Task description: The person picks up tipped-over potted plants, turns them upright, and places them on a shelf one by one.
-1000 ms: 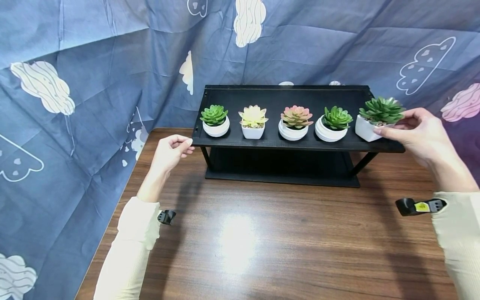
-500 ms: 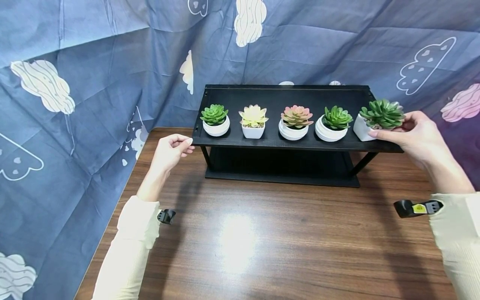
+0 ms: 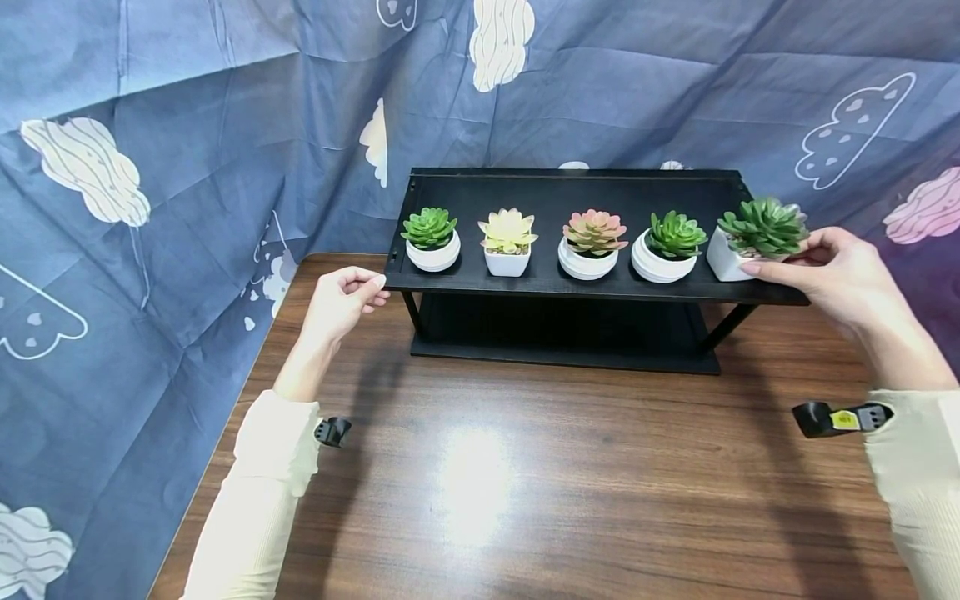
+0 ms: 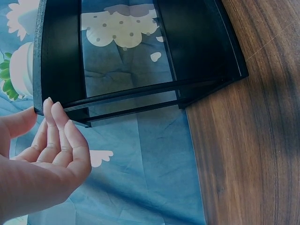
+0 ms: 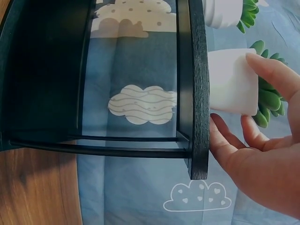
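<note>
My right hand (image 3: 847, 275) holds a white square pot with a dark green succulent (image 3: 763, 229) at the right end of the black two-tier shelf (image 3: 600, 187). In the right wrist view, the thumb lies on the pot's rim side and the fingers are at its opposite side; the pot's base meets the top board. My left hand (image 3: 341, 304) pinches the shelf's front left corner, thumb above and fingertips below. Along the top board stand a green succulent (image 3: 430, 229), a yellow succulent (image 3: 507, 233), a pink-tipped succulent (image 3: 592, 235) and another green succulent (image 3: 675, 237), all in white pots.
The shelf stands at the back of a brown wooden table (image 3: 570, 475). Blue cloth (image 3: 225, 167) with cloud prints hangs behind it and to the left. The lower board (image 3: 555, 325) lies close above the tabletop, with slanted black supports at both ends.
The right hand has shifted the dark green succulent's pot slightly left on the top board. My left hand stays at the shelf corner, and the other pots stand where they were.
</note>
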`<state>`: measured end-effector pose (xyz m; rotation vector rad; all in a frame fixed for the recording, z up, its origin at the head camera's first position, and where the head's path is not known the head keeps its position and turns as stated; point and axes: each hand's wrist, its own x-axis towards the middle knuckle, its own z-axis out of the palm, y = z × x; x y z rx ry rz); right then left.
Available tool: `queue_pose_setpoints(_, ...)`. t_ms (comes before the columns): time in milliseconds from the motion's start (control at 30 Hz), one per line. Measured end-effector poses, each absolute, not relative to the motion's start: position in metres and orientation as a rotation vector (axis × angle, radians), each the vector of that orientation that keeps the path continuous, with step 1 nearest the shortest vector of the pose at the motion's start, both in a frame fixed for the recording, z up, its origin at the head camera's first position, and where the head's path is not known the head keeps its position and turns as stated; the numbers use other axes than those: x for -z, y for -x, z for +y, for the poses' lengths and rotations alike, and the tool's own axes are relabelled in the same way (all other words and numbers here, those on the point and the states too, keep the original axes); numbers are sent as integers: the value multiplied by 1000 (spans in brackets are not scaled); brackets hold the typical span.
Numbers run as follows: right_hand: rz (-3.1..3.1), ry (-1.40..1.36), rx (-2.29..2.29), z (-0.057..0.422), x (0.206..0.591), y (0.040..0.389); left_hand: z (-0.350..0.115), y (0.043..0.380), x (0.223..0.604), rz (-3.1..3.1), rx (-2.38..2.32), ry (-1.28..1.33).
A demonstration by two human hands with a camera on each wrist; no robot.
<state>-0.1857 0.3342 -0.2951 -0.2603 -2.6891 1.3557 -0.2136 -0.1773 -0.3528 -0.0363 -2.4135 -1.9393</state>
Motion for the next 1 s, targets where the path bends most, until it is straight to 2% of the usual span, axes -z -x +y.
queue_pose_setpoints(767,-2646,166,-1415,341,297,176,-176,212,354,-2431,1912,17)
queue_pose_setpoints(1000,-2216,-70,-2093,346,300,170,-177,212,355,-2461,1884,9)
